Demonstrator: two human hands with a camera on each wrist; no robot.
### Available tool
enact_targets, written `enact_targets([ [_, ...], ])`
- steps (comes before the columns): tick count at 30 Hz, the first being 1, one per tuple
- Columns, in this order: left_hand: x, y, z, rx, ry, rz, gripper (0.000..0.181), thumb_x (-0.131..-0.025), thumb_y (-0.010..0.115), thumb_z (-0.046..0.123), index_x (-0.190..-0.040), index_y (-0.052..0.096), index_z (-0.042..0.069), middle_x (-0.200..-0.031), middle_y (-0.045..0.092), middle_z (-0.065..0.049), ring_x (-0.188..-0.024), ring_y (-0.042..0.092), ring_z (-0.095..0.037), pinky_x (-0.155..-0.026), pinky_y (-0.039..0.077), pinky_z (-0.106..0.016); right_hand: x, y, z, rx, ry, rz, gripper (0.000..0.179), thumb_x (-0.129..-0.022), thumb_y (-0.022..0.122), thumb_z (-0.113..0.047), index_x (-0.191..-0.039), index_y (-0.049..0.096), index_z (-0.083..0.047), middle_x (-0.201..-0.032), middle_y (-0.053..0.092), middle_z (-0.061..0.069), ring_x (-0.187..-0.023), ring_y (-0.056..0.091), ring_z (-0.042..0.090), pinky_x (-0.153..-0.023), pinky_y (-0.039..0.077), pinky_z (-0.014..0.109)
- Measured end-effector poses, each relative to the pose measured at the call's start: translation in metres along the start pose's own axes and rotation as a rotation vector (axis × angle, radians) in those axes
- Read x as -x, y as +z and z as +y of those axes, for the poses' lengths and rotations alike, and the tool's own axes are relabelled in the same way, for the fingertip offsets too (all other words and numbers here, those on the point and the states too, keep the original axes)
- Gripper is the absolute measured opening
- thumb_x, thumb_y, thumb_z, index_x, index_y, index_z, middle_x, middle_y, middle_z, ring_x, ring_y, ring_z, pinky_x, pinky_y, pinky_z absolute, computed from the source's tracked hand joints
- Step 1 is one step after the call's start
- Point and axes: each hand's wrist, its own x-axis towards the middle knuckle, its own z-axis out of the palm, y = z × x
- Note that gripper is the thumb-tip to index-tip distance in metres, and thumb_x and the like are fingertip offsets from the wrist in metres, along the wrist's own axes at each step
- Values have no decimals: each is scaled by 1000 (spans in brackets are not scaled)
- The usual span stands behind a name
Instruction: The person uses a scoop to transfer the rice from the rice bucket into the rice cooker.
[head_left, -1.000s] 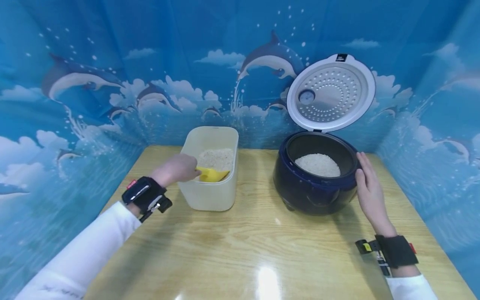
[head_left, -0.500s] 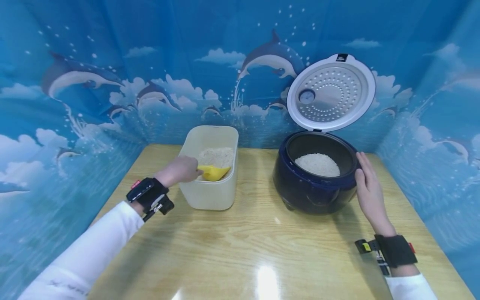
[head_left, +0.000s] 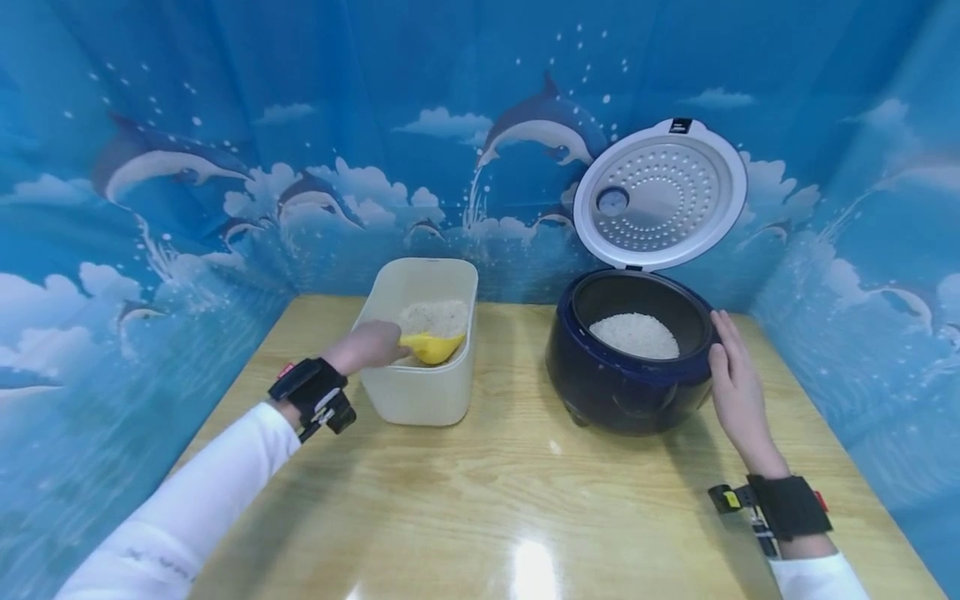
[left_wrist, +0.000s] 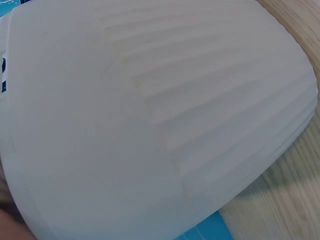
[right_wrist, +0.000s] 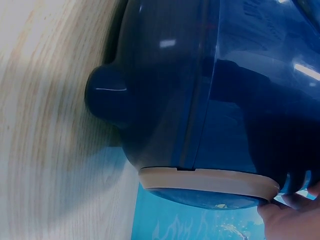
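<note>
My left hand (head_left: 373, 345) grips the handle of a yellow scoop (head_left: 433, 347) over the near edge of a cream rice bin (head_left: 417, 398). The scoop's bowl lies inside the bin, close to the rice (head_left: 435, 317). In the left wrist view the bin's ribbed outer wall (left_wrist: 150, 120) fills most of the picture. My right hand (head_left: 738, 392) rests its straight fingers against the right side of a dark blue rice cooker (head_left: 630, 400). White rice (head_left: 636, 335) lies in the cooker's pot. In the right wrist view, part of the hand (right_wrist: 295, 220) shows at the cooker's side (right_wrist: 250, 100).
The cooker's lid (head_left: 663, 196) stands raised at the back. Both containers stand on a wooden table (head_left: 465, 500), with a gap between them. A blue dolphin-print curtain (head_left: 337, 125) closes off the back and both sides.
My left hand has shifted slightly right with the scoop, whose bowl has tipped from nose-down toward level inside the bin. The right hand keeps its place at the cooker.
</note>
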Motion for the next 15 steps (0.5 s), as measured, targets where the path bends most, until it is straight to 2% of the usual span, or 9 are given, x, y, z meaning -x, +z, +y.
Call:
enact_targets([
  [6, 3, 3, 0, 46, 0, 68, 40, -105, 56, 23, -68, 50, 10, -59, 35, 2, -53, 36, -13, -56, 31, -26, 0, 0, -1, 2, -3, -4, 50, -112, 33, -27, -161, 27, -14, -168, 18, 11, -154, 12, 37, -122, 8, 46],
  [15, 6, 4, -3, 73, 41, 148, 46, -105, 56, 20, -62, 43, 14, -54, 31, 4, -48, 31, -10, -52, 29, -25, 0, -1, -1, 5, 3, -10, 51, -112, 32, -26, -161, 27, -13, -168, 18, 12, -153, 12, 40, -122, 8, 51],
])
